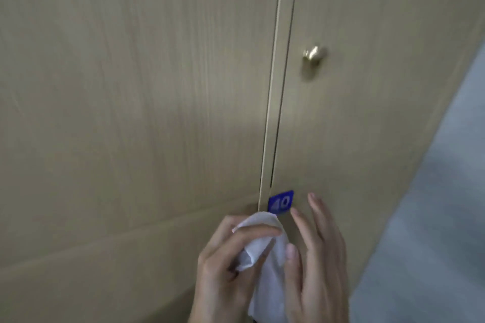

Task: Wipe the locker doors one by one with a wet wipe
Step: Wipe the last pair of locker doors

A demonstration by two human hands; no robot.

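Two bare hands occupy the lower centre of the head view, both working a white wet wipe [265,252] in front of pale wood-grain locker doors. The left hand [223,270] grips the wipe: its fingers are curled round the bunched upper part, with one finger laid across the front of the cloth. The right hand [317,257] has its fingers straight and spread, pointing up toward the doors; its thumb lies against the right edge of the wipe. Whether the right palm supports the cloth from behind cannot be determined, because the wipe hides that area.

The wipe is crumpled at the top and hangs down between the two hands to the bottom edge of the frame. Its upper corner sits just below a blue number plate [280,202] reading 40. Contact between wipe and door surface cannot be confirmed.

The plate is mounted on the right locker door [354,126], close to the vertical seam [278,92] that separates it from the left locker door [131,86]. A brass-coloured round knob [313,54] is fixed on the right door, well apart from the plate and farther up the frame. A grey floor [441,217] fills the right-hand edge of the view. The frame is slightly motion-blurred
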